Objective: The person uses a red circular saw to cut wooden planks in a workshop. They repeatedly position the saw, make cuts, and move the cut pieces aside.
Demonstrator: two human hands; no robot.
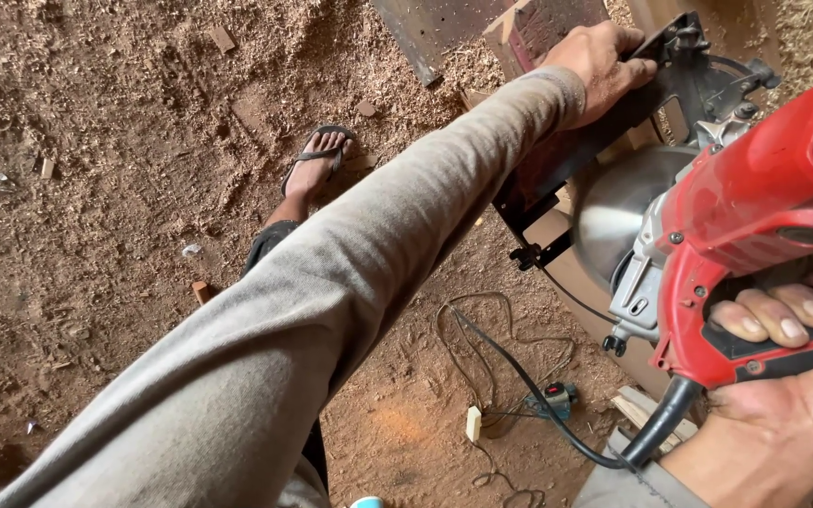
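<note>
My right hand (783, 395) is wrapped around the black grip of a red circular saw (755, 207) at the right edge of the head view. The saw's round steel blade (618, 212) and dark base plate (604, 141) rest over a wooden board (576, 273). My left arm in a grey sleeve reaches across the view. At its end my left hand (599, 66) presses on the far end of the base plate, beside a dark reddish wood piece (543, 33).
The ground (96, 188) is earth covered in sawdust and small wood offcuts. My sandalled foot (317, 169) stands at centre. A black power cord (529, 386) runs from the saw over thin wires and a small plug block (557, 400). A dark plank (425, 33) lies at top.
</note>
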